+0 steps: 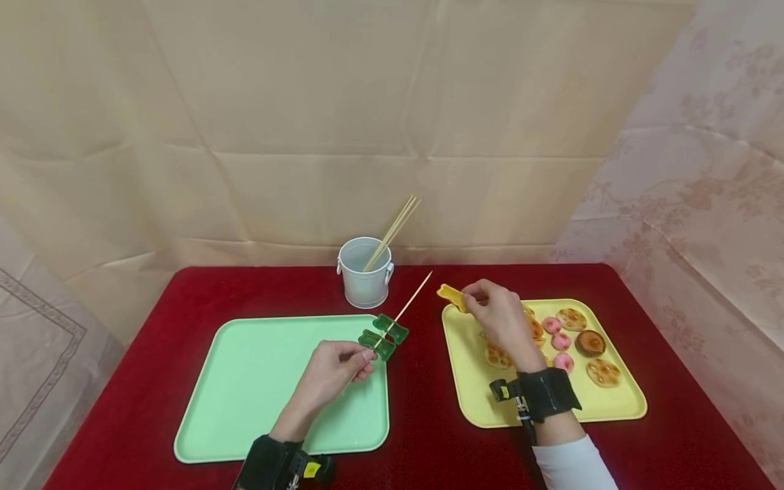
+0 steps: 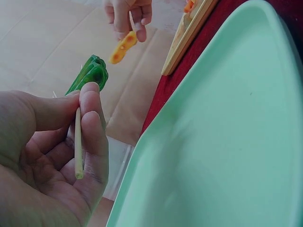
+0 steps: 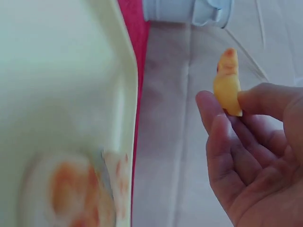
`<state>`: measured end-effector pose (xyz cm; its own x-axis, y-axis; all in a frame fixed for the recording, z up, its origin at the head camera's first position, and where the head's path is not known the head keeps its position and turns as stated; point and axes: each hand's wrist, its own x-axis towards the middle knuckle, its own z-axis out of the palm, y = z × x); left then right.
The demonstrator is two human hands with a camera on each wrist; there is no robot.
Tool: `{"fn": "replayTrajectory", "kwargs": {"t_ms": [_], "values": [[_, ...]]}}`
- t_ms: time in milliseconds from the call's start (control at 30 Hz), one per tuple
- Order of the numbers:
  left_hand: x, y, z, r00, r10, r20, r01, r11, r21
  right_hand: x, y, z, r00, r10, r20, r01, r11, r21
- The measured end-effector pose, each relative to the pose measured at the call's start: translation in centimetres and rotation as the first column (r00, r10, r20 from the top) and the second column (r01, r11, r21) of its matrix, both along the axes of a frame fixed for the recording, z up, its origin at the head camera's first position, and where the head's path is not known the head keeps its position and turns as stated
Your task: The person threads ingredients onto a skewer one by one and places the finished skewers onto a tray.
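My left hand [image 1: 333, 371] pinches a wooden skewer [image 1: 414, 295] near its lower end, above the right edge of the green tray [image 1: 257, 388]. Two green pepper pieces [image 1: 384, 333] are threaded on the skewer just past my fingertips, and its pointed tip slants up and to the right. Between thumb and fingers my right hand [image 1: 503, 316] holds a yellow toy-like food piece [image 1: 452, 297], narrow at its middle with browned spots. It hangs over the far left corner of the yellow tray [image 1: 474, 401], a short distance right of the skewer's tip.
On the yellow tray lie round lattice slices [image 1: 603, 373], pink pieces [image 1: 561, 341] and a brown mushroom-like round [image 1: 591, 343]. Behind both trays a white bucket [image 1: 365, 289] holds several skewers [image 1: 395, 228]. A red cloth [image 1: 422, 408] covers the table.
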<state>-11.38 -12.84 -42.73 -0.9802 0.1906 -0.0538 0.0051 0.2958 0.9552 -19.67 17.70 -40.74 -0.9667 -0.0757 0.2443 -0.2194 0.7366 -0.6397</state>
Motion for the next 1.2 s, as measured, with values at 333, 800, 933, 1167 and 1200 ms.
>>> {"fn": "replayTrajectory", "kwargs": {"t_ms": [333, 800, 933, 1167, 1200], "values": [[0.0, -0.1, -0.2, 0.999, -0.044, 0.017, 0.044, 0.999, 0.007, 0.4, -0.4, -0.6, 0.997, -0.065, 0.035, 0.071, 0.973, -0.218], [-0.1, -0.2, -0.1, 0.995, -0.092, 0.028, 0.092, 0.996, -0.014, 0.0, -1.4, -0.9, 0.991, -0.001, 0.136, 0.064, 0.887, -0.458], [-0.1, -0.1, -0.2, 0.995, -0.095, 0.026, 0.096, 0.995, -0.02, 0.0, -1.6, -0.9, 0.99, 0.004, 0.139, 0.063, 0.878, -0.474], [0.0, -0.2, -0.3, 0.995, -0.097, 0.028, 0.097, 0.995, -0.015, 0.0, -1.9, -0.9, 0.989, -0.013, 0.147, 0.085, 0.867, -0.491], [0.0, -0.2, -0.3, 0.995, -0.097, 0.03, 0.098, 0.995, -0.014, 0.0, -1.9, -0.9, 0.989, -0.017, 0.145, 0.087, 0.866, -0.492]]}}
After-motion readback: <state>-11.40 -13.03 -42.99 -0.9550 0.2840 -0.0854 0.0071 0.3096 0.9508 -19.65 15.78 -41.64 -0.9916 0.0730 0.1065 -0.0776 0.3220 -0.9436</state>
